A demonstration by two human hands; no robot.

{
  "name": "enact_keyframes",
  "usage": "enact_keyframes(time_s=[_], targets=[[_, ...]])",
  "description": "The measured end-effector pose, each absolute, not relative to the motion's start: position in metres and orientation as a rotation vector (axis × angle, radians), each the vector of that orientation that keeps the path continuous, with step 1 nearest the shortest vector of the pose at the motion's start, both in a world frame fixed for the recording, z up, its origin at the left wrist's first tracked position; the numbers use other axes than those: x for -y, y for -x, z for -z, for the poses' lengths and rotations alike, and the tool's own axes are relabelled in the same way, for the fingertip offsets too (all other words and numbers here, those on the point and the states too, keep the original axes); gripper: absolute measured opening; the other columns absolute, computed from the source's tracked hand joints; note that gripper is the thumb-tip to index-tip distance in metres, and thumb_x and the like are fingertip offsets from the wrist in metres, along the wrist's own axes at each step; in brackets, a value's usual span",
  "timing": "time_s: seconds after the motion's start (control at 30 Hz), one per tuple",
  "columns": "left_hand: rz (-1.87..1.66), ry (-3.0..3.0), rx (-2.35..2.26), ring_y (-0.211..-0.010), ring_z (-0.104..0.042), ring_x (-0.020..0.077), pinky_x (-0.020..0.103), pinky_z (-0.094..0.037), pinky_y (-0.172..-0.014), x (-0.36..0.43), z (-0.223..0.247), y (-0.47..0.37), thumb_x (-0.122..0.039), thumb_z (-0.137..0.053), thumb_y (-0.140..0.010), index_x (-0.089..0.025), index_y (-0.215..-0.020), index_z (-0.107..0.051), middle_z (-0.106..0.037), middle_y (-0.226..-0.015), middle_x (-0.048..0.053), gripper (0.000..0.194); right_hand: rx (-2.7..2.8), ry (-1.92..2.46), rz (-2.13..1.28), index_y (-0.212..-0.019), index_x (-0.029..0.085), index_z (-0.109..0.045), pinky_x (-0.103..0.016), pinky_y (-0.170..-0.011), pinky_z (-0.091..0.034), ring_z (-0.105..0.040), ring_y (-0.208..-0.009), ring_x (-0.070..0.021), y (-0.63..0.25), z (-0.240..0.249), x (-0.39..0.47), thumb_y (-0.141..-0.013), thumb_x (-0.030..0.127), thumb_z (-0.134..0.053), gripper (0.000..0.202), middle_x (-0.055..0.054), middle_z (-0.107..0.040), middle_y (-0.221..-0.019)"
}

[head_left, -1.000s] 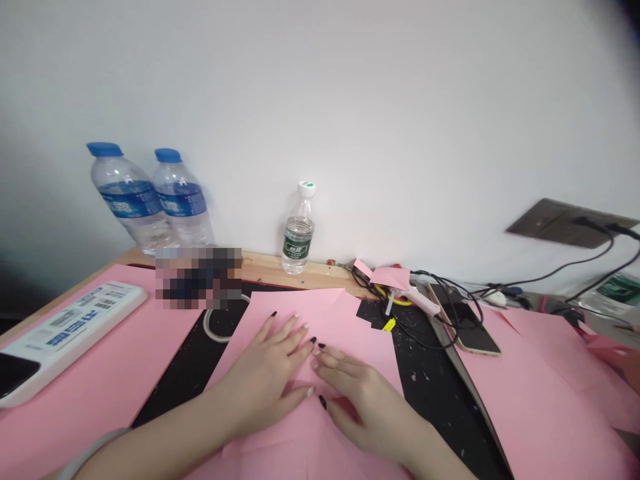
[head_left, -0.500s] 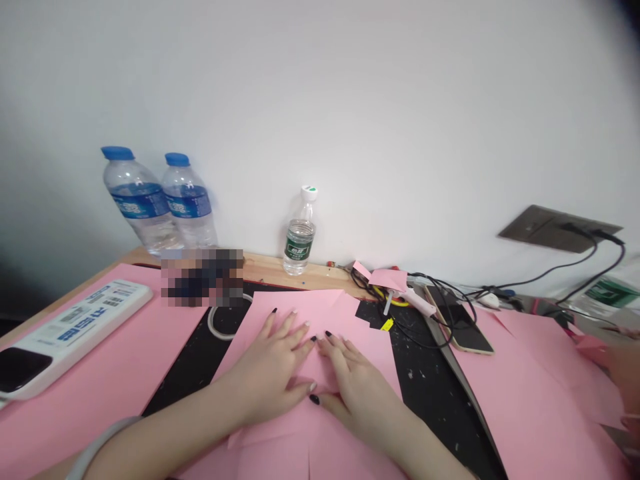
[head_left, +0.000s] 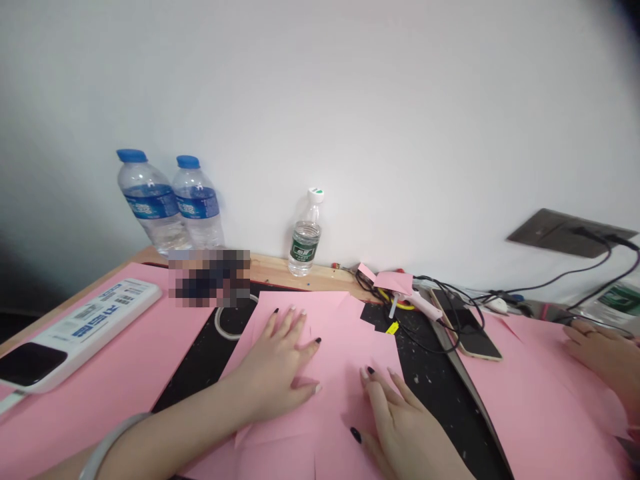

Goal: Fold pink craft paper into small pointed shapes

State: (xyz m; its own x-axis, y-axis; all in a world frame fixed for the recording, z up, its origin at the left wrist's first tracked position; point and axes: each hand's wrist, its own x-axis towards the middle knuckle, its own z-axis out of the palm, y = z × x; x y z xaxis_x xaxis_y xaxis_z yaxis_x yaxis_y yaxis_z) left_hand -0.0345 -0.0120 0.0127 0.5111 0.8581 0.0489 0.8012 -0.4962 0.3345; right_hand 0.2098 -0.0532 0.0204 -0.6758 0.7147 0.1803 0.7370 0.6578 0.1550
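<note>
Pink paper with fold creases lies in front of me on a black mat. My left hand rests palm down on the paper, its fingers spread. Over the paper's right part is my right hand, fingers apart and bent a little, holding nothing. The right thumb stands off from the other fingers. Whether the right palm touches the paper I cannot tell.
Two blue-capped bottles and a small water bottle stand along the wall. A white device lies at left. Rightward are a glue gun, cables, a phone, more pink paper and another person's hand.
My right hand has moved right and toward me, away from my left hand, which stays on the paper. The other person's hand has come further into view.
</note>
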Motion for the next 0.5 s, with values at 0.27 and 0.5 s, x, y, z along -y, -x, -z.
enact_keyframes(time_s=[0.27, 0.5], targets=[[-0.32, -2.492, -1.368, -0.136, -0.011, 0.0372, 0.058, -0.009, -0.106, 0.011, -0.009, 0.035, -0.053, -0.053, -0.077, -0.027, -0.129, -0.048, -0.025, -0.148, 0.013, 0.058, 2.502, 1.712, 0.013, -0.075, 0.02, -0.054, -0.029, -0.051, -0.044, -0.061, -0.058, -0.022, -0.2, -0.042, 0.036, -0.083, 0.018, -0.047, 0.01, -0.005, -0.063, -0.062], [-0.371, -2.489, -1.335, -0.137, -0.012, 0.0347, 0.058, -0.008, -0.107, 0.012, -0.006, 0.037, -0.05, -0.055, -0.077, -0.029, -0.13, -0.047, -0.028, -0.147, 0.009, 0.057, 2.276, 1.671, -0.686, -0.077, 0.018, -0.054, -0.023, -0.05, -0.033, -0.049, -0.055, -0.0147, -0.18, -0.023, -0.001, -0.076, 0.03, -0.061, 0.014, 0.002, -0.053, -0.059]])
